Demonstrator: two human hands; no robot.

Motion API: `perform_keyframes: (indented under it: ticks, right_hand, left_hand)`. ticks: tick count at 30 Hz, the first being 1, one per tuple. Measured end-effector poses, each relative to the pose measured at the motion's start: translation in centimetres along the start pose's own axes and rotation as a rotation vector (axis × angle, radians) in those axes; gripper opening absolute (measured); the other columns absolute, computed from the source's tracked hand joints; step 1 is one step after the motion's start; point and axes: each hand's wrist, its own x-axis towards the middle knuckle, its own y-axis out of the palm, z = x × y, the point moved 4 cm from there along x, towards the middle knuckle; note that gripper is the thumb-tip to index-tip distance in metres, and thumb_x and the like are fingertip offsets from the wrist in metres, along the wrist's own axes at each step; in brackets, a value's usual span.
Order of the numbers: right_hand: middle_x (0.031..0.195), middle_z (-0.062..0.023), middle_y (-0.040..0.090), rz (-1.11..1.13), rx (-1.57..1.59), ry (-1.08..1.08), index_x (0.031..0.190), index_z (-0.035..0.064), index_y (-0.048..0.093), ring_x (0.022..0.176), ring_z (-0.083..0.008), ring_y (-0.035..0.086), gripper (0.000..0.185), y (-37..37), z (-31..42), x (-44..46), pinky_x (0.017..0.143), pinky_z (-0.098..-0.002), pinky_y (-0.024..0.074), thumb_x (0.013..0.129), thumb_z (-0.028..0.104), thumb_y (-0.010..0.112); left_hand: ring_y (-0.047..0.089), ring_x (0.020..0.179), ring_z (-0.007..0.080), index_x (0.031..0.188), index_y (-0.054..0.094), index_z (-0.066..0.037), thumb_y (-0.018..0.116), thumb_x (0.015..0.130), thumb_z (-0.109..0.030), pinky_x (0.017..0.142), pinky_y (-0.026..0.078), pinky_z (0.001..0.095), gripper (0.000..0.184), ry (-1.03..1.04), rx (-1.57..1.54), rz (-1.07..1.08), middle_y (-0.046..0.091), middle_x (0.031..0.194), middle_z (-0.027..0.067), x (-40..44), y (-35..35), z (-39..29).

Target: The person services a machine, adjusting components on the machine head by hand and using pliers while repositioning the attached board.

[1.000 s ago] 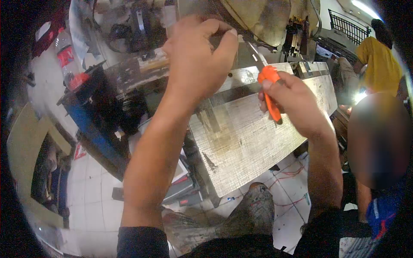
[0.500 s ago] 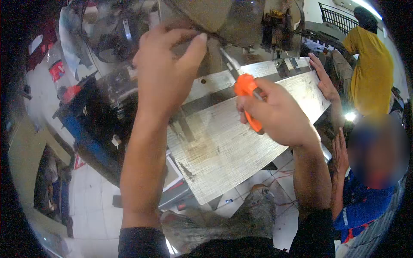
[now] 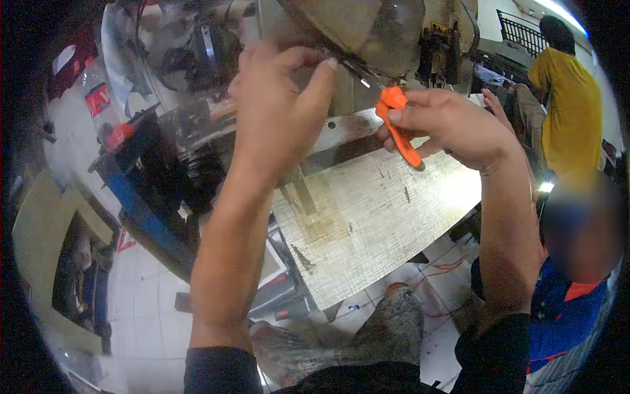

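My right hand (image 3: 456, 125) is closed around an orange-handled tool (image 3: 408, 148) with slim metal jaws or blades; its exact kind is hard to make out. The tool points up and left, its tip close to the dark lower edge of a large greyish machine part (image 3: 380, 39). Just left of that tip, my left hand (image 3: 279, 98) has its thumb and forefinger curled together near the same edge. Whatever lies between those fingertips is too small and blurred to name. Below both hands lies a scuffed pale metal plate (image 3: 367, 210).
A person in a blue top (image 3: 567, 322) sits close at the right, one hand near the plate's far end. Another person in yellow (image 3: 574, 108) stands behind. Dark machinery (image 3: 164, 171) fills the left, above white floor tiles (image 3: 144, 315).
The view has shifted, so the scene sits further right. My right hand has turned and risen, with the tool's handle now tilted lower right. My left fingers keep nearly the same pose.
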Motion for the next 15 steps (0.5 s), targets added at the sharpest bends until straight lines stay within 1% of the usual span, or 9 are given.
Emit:
perform_keyframes:
  ticks: [1,4,6,7,9,10,11,13,15]
  right_hand:
    - [0.092,-0.0072,0.068,0.022,0.015,0.013,0.100,0.0018,0.066,0.082,-0.0152,0.064,0.033,-0.2,-0.1,0.3,0.068,-0.0340,0.0557,0.089,0.033,0.062]
    - [0.091,-0.0087,0.068,-0.018,0.050,0.053,0.097,0.0011,0.066,0.079,-0.0171,0.065,0.034,0.9,-0.2,-0.2,0.067,-0.0337,0.0548,0.089,0.034,0.062]
    - [0.089,-0.0108,0.069,-0.078,0.070,0.074,0.095,0.0001,0.066,0.078,-0.0193,0.066,0.036,1.2,0.1,-0.5,0.067,-0.0345,0.0542,0.088,0.035,0.061]
    - [0.085,-0.0061,0.067,-0.091,-0.188,0.050,0.098,0.0017,0.064,0.075,-0.0142,0.063,0.032,0.9,0.4,-0.8,0.066,-0.0289,0.0507,0.091,0.033,0.060]
    - [0.075,-0.0003,0.064,-0.099,-0.518,0.054,0.096,0.0028,0.063,0.067,-0.0070,0.056,0.030,0.4,1.9,-1.6,0.059,-0.0226,0.0427,0.092,0.033,0.061]
    - [0.077,-0.0177,0.067,-0.125,-0.559,-0.080,0.085,-0.0031,0.065,0.069,-0.0252,0.066,0.042,-0.3,2.1,-1.0,0.062,-0.0366,0.0502,0.084,0.038,0.061]
    - [0.076,-0.0150,0.066,-0.032,-0.583,-0.018,0.085,-0.0024,0.065,0.068,-0.0224,0.065,0.040,-0.9,2.4,-0.7,0.059,-0.0357,0.0497,0.084,0.037,0.062]
    - [0.075,-0.0122,0.066,0.053,-0.609,0.036,0.086,-0.0016,0.066,0.067,-0.0195,0.063,0.037,-1.4,4.0,-0.7,0.057,-0.0347,0.0491,0.085,0.036,0.064]
    - [0.077,-0.0020,0.066,0.053,-0.609,0.169,0.092,0.0024,0.065,0.066,-0.0089,0.059,0.034,-1.1,4.8,-0.5,0.059,-0.0249,0.0468,0.090,0.036,0.064]
  left_hand:
    - [0.054,0.107,0.0330,0.086,0.074,-0.006,0.067,0.081,-0.029,0.091,0.042,0.0443,0.025,0.007,-0.001,-0.011,0.063,0.102,0.0129,0.0,0.1,-0.1]
    - [0.053,0.109,0.0321,0.087,0.074,-0.008,0.067,0.080,-0.030,0.092,0.040,0.0469,0.024,-0.005,-0.037,0.033,0.063,0.104,0.0118,0.1,0.0,-0.1]
    - [0.053,0.108,0.0307,0.089,0.073,-0.005,0.069,0.081,-0.028,0.094,0.040,0.0413,0.025,0.008,-0.031,0.042,0.064,0.104,0.0129,0.2,-0.1,-0.2]
    - [0.054,0.107,0.0293,0.092,0.072,-0.001,0.071,0.082,-0.025,0.096,0.039,0.0357,0.026,0.014,-0.025,0.052,0.064,0.104,0.0139,0.1,-0.2,-0.3]
    - [0.053,0.108,0.0295,0.092,0.073,-0.002,0.071,0.082,-0.026,0.096,0.039,0.0358,0.026,-0.004,-0.003,0.069,0.064,0.104,0.0136,0.1,-0.4,-0.5]
    - [0.053,0.109,0.0298,0.092,0.073,-0.003,0.071,0.082,-0.027,0.096,0.039,0.0359,0.026,-0.025,0.018,0.077,0.064,0.104,0.0133,0.0,-0.4,-0.6]
    - [0.053,0.109,0.0298,0.092,0.073,-0.003,0.071,0.082,-0.027,0.096,0.039,0.0359,0.026,-0.026,0.012,0.080,0.064,0.104,0.0133,-0.2,-0.2,-0.5]
    - [0.046,0.116,0.0329,0.089,0.075,-0.012,0.069,0.079,-0.035,0.101,0.029,0.0489,0.026,-0.050,-0.049,0.064,0.060,0.108,0.0118,-0.1,0.3,0.3]
    - [0.045,0.117,0.0330,0.089,0.075,-0.012,0.069,0.079,-0.035,0.101,0.029,0.0489,0.026,-0.043,-0.050,0.058,0.059,0.110,0.0118,-0.3,0.5,0.5]
